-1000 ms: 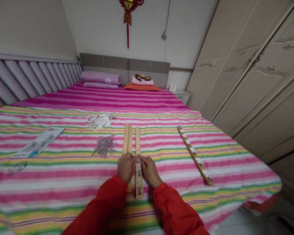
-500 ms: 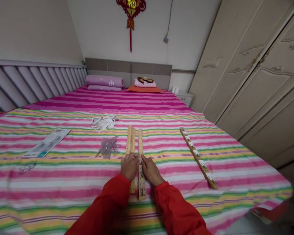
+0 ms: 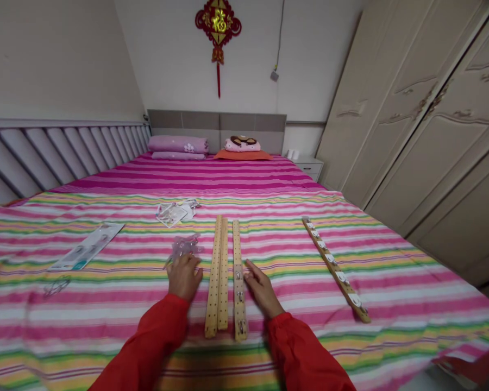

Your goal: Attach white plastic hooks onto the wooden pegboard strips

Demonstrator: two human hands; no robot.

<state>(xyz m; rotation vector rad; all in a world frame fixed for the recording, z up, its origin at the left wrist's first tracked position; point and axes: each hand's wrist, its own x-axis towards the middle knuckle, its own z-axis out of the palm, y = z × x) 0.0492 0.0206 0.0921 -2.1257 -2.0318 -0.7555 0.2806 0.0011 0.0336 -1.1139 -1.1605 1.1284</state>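
Observation:
My left hand [image 3: 185, 277] rests at the near edge of a pile of small clear plastic packets [image 3: 186, 244]. Its thumb is apart from its fingers, and nothing shows between them. To the right, my right hand [image 3: 263, 289] lies beside a narrow perforated wooden strip [image 3: 237, 244], fingers loosely stretched and holding nothing. Small shiny metal pieces [image 3: 239, 296] sit along the strip's near half. Two more perforated wooden strips [image 3: 213, 288] lie side by side, just left of that one.
At right lies a wooden strip carrying white cards [image 3: 329, 257]. A long blister card [image 3: 88, 247] and a bunch of wire rings [image 3: 57, 285] are at left. Behind the packets are white cards [image 3: 173, 213]. Everything lies on a striped bedspread [image 3: 285, 247].
My left hand has left the strip and moved left to the plastic packets. The right hand has drawn slightly right, off the strip, uncovering its metal pieces. The view has tilted up slightly.

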